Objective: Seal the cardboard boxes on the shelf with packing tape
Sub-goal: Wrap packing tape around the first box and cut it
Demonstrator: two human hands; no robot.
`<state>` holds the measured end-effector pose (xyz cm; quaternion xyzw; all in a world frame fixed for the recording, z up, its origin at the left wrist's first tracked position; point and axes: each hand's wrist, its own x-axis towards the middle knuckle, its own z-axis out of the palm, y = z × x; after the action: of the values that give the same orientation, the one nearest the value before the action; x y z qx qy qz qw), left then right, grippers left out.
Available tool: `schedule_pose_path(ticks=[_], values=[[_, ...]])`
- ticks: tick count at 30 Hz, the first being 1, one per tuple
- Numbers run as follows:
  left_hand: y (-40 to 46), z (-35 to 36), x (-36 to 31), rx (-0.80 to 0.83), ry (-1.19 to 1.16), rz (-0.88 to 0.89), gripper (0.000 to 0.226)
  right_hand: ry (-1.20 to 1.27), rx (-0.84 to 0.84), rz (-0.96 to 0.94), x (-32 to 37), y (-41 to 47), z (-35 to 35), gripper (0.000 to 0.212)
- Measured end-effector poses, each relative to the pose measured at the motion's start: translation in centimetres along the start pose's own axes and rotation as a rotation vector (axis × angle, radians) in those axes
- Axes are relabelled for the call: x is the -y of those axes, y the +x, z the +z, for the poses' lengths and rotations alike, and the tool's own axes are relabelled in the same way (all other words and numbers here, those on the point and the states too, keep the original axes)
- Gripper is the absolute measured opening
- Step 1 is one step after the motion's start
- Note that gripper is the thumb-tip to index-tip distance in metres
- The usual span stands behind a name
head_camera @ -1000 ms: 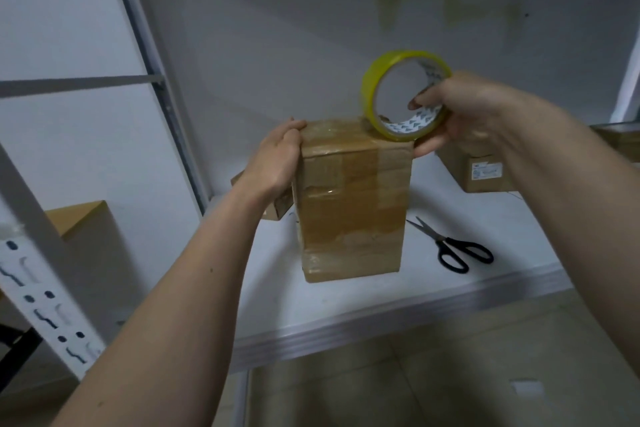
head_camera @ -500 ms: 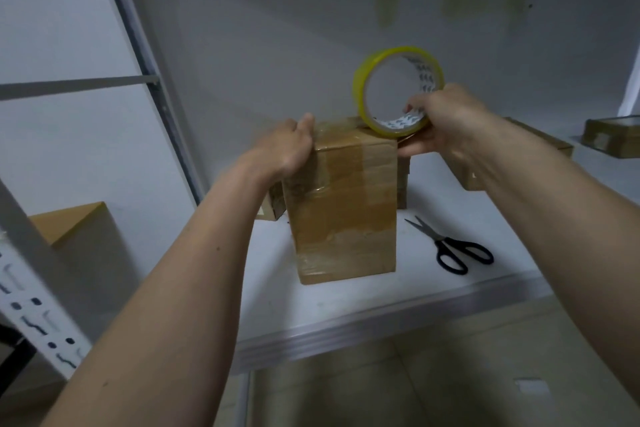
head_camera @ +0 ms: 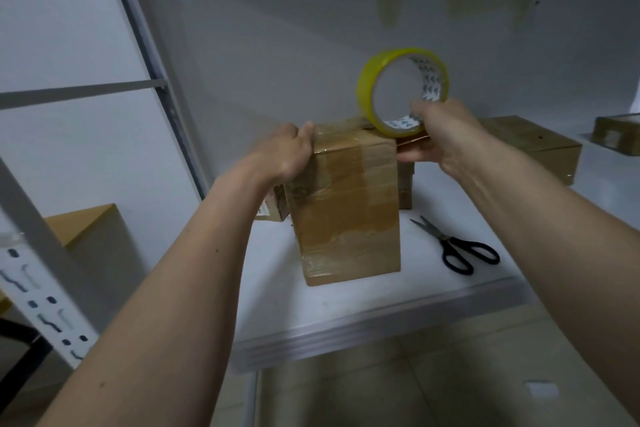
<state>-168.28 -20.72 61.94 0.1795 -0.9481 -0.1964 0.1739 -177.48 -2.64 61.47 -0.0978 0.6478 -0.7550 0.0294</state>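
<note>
A tall cardboard box [head_camera: 348, 211] stands upright on the white shelf [head_camera: 346, 308], with tape bands across its front. My left hand [head_camera: 285, 156] grips its top left edge, thumb on the top face. My right hand [head_camera: 441, 142] holds a yellow roll of packing tape [head_camera: 401, 90] on edge at the box's top right corner. A strip of clear tape runs from the roll across the box top toward my left thumb.
Black-handled scissors [head_camera: 457, 248] lie on the shelf to the right of the box. Other cardboard boxes sit behind it [head_camera: 405, 184], at its left [head_camera: 273, 208], at the right [head_camera: 530, 146] and far right [head_camera: 616, 133]. A shelf upright [head_camera: 149, 55] stands at the left.
The roll has shifted a little along the box's top right edge. My left hand has slid higher so its thumb lies on the top face. The camera moved slightly.
</note>
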Motion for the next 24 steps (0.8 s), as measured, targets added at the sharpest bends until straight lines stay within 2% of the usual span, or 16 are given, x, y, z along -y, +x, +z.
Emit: schedule_pose_path(ticks=[2, 6, 9, 16, 24], values=[[0.1, 0.0, 0.1, -0.006, 0.005, 0.003, 0.058, 0.047, 0.014, 0.044, 0.6, 0.0, -0.4, 0.017], [0.1, 0.0, 0.0, -0.015, -0.004, 0.012, 0.057, 0.173, 0.119, 0.193, 0.8, -0.3, -1.9, 0.02], [0.0, 0.0, 0.0, -0.008, -0.013, 0.02, 0.056, 0.248, 0.147, 0.236, 0.4, -0.4, -2.6, 0.026], [0.2, 0.1, 0.9, -0.036, -0.011, 0.019, 0.054, 0.321, 0.131, 0.131, -1.1, 0.4, -1.9, 0.025], [1.3, 0.2, 1.7, -0.156, 0.086, -0.093, 0.057, 0.359, 0.2, 0.123, -1.8, 3.5, 1.0, 0.028]])
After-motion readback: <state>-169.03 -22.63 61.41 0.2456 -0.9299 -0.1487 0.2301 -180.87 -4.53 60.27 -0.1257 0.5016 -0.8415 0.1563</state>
